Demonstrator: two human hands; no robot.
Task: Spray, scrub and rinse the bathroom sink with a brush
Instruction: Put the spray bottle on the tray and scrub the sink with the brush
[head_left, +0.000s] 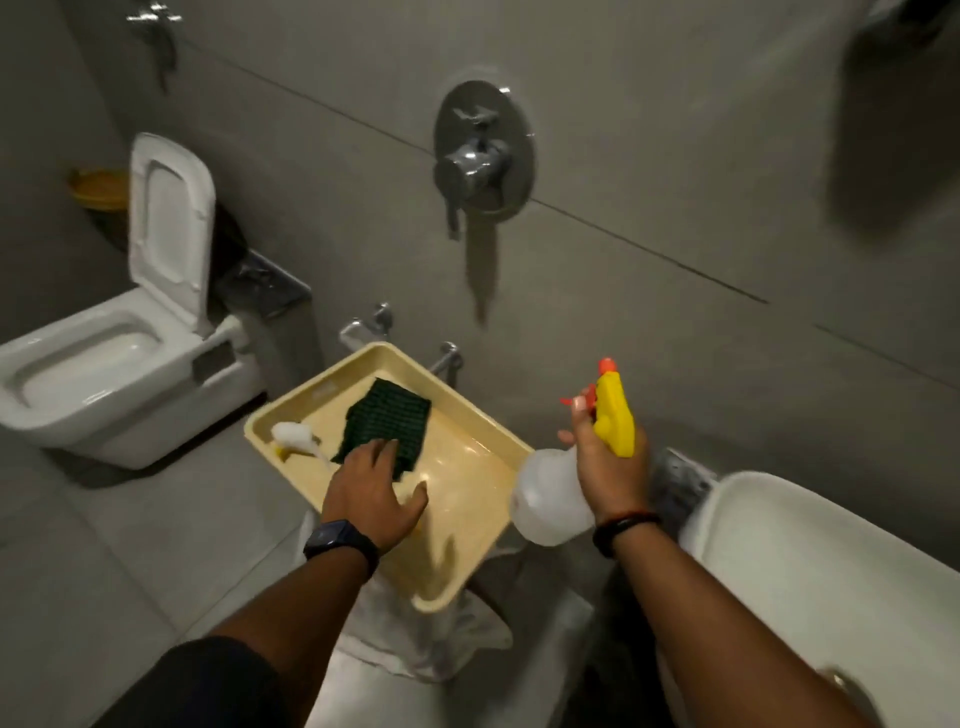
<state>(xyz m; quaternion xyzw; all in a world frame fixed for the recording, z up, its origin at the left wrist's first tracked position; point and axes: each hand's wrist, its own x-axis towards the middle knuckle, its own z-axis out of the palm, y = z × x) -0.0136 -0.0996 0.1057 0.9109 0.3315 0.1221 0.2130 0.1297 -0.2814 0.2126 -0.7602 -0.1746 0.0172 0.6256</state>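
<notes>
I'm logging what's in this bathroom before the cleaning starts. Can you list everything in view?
tray: one, beige, centre, on a white stand.
scrub pad: one, dark green, in the tray.
brush: one, white head, at the tray's left edge.
spray bottle: one, clear with yellow head, in the right hand.
sink: one, white, lower right.
toilet: one, white, lid up, left.
shower mixer: one, chrome, on the grey wall.
wall taps: chrome, behind the tray.
left hand: on the scrub pad, black watch.
right hand: gripping the bottle, dark wristband.
</notes>
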